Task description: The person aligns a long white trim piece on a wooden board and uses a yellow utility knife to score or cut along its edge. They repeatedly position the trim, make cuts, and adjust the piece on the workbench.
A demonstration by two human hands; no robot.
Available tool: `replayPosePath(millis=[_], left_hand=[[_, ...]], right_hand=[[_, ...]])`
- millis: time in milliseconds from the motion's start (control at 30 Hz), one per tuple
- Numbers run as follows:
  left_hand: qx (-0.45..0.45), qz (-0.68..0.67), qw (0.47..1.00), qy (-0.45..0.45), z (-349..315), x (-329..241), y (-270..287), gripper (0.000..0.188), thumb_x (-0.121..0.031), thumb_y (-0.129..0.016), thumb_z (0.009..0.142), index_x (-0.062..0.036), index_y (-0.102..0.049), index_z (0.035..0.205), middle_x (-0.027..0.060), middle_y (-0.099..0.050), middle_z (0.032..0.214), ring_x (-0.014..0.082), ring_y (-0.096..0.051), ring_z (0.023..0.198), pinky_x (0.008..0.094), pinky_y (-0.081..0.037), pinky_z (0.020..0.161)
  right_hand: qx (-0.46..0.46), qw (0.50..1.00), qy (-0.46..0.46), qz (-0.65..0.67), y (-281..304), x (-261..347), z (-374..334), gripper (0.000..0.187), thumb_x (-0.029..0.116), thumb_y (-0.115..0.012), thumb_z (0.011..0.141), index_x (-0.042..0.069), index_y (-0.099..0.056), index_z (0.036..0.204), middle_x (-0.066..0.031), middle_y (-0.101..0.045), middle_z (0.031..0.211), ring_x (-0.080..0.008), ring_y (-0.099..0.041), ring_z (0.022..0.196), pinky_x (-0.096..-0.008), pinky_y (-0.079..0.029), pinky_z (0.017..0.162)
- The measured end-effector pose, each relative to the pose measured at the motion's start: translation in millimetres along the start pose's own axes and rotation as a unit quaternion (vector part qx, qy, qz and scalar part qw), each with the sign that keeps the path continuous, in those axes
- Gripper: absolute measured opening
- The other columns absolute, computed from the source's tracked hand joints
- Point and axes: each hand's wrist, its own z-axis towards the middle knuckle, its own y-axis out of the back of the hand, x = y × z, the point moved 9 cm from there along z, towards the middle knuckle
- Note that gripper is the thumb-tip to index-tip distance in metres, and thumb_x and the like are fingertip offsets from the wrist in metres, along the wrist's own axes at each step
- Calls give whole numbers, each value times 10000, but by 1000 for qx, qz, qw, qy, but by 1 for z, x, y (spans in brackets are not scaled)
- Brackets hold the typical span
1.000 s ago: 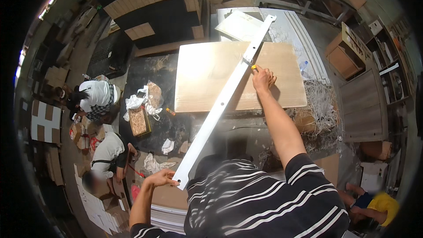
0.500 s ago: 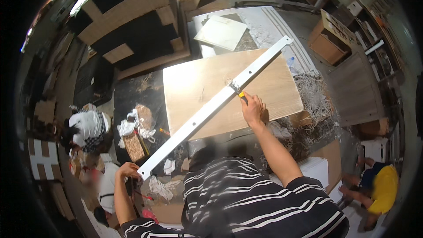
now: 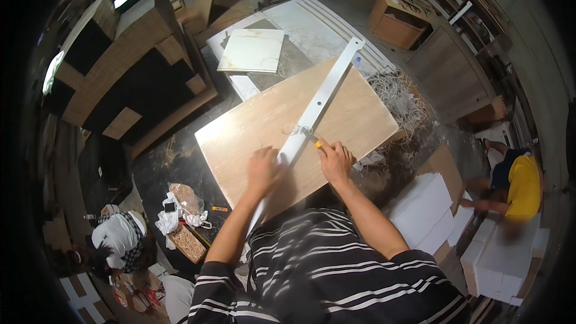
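A long white strip (image 3: pixel 327 86) with holes along it lies slantwise over a pale wood-grain board (image 3: pixel 252 121). My right hand (image 3: pixel 337 161) is closed around a yellow-handled cutting tool (image 3: pixel 318 143) at the strip's right edge. Thin curled shavings (image 3: pixel 298 129) gather by the tool's tip, and its working end is hard to make out. My left hand (image 3: pixel 264 171), smeared by motion, is over the board at the strip's left edge. Its fingers cannot be read clearly. Between my arms, the strip's near end runs down toward my striped shirt.
A tangle of shavings (image 3: pixel 403 103) lies right of the board. A pale square panel (image 3: pixel 252 50) rests beyond it. At left are a box of wood bits (image 3: pixel 187 242) and an orange tool (image 3: pixel 220 209). White panels (image 3: pixel 420 205) stand at right. Two people (image 3: pixel 524 187) (image 3: pixel 120 235) are nearby.
My left hand has left the strip's near end and moved up and right to its middle. The strip has slid toward me and turned steeper. The view has shifted too.
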Motion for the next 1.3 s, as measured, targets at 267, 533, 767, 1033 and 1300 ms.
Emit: replayPosePath(millis=[267, 533, 767, 1033, 1300], left_hand=[[-41, -3, 999, -31, 16, -34, -39, 493, -142, -714, 834, -61, -577, 1301, 267, -521, 1388, 488, -447, 1328, 560, -365, 1111], [-13, -28, 999, -5, 13, -59, -18, 547, -28, -640, 871, -204, -637, 1389, 279, -499, 1429, 468, -471, 1332, 535, -375, 1136], [-3, 10, 999, -38, 14, -55, -25, 471, -70, -642, 850, -118, -629, 1318, 306, -509, 1365, 517, -495, 1252, 551, -411, 1077], [9, 2, 1000, -28, 14, -56, -23, 481, -64, -639, 840, -126, -632, 1317, 316, -511, 1350, 530, -498, 1236, 559, -415, 1070], [-6, -4, 999, -35, 15, -63, -18, 488, -53, -653, 815, -116, -636, 1298, 334, -525, 1302, 522, -505, 1223, 546, -433, 1042]], right_hand=[[75, 997, 1, 13, -10, 20, 1, 416, 221, -692, 895, 272, -668, 1307, -91, -597, 931, -327, -626, 875, -467, -492, 784], [78, 997, -6, 4, -11, 8, 16, 441, 269, -682, 925, 208, -643, 1360, -89, -580, 973, -308, -603, 898, -463, -456, 822], [48, 999, 12, -9, -4, 8, 17, 427, 262, -682, 924, 229, -645, 1348, -77, -584, 971, -307, -607, 889, -454, -459, 814], [29, 999, -10, -33, -5, -17, 51, 408, 270, -687, 912, 223, -672, 1317, -74, -601, 971, -305, -619, 870, -426, -487, 809], [57, 997, -54, 23, -13, -49, 86, 425, 287, -664, 944, 220, -645, 1363, -89, -598, 995, -316, -613, 928, -459, -456, 854]])
